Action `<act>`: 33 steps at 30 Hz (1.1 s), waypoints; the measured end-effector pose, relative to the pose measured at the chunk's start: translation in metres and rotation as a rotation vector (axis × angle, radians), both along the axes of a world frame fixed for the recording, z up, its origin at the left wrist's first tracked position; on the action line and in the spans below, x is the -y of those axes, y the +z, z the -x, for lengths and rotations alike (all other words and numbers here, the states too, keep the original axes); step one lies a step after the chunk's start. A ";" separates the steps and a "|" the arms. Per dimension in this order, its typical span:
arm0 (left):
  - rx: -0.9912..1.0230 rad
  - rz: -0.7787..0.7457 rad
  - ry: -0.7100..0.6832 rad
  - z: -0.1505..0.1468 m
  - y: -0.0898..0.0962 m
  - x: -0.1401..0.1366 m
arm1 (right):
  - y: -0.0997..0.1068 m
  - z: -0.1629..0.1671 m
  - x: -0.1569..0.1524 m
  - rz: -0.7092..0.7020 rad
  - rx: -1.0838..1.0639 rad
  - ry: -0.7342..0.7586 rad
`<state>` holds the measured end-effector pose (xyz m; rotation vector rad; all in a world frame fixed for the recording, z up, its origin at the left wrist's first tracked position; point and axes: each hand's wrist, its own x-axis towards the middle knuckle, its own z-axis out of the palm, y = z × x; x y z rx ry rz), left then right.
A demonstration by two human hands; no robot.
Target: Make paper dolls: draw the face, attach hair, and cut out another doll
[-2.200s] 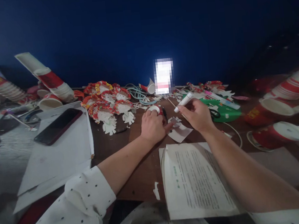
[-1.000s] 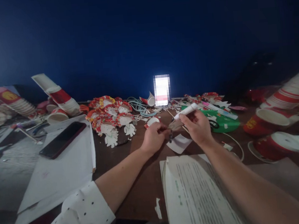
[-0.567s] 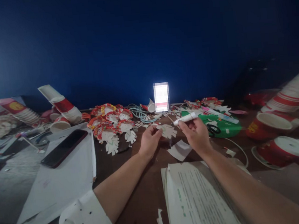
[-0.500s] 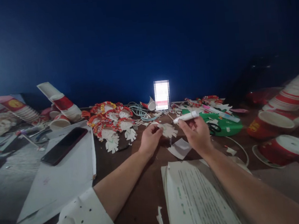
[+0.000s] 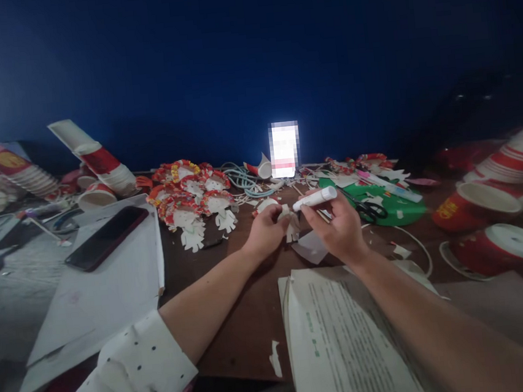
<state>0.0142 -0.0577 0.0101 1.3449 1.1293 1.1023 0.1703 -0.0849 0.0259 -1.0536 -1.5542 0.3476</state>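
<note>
While printed pages [image 5: 344, 336] lie on the near side of the right hand [image 5: 342, 230], that hand, close beside the left hand [image 5: 265, 231], grips a white tube [image 5: 316, 199], and the left pinches a fringed paper cutout [image 5: 291, 226], right between the two!

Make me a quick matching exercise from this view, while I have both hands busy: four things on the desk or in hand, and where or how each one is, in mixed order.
Things:
1. white tube
2. cut paper piece
3. phone
4. printed pages

Places and states:
A. lying flat with a dark screen, on the white board
B. held in the left hand
C. lying text side up, partly hidden by the right forearm
D. held in the right hand

Right pairs: 1-D, 2-B, 3-A, 4-C.
</note>
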 end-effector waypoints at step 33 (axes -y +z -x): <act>0.188 0.197 -0.048 -0.001 0.002 0.006 | -0.007 -0.004 -0.010 -0.154 0.329 -0.126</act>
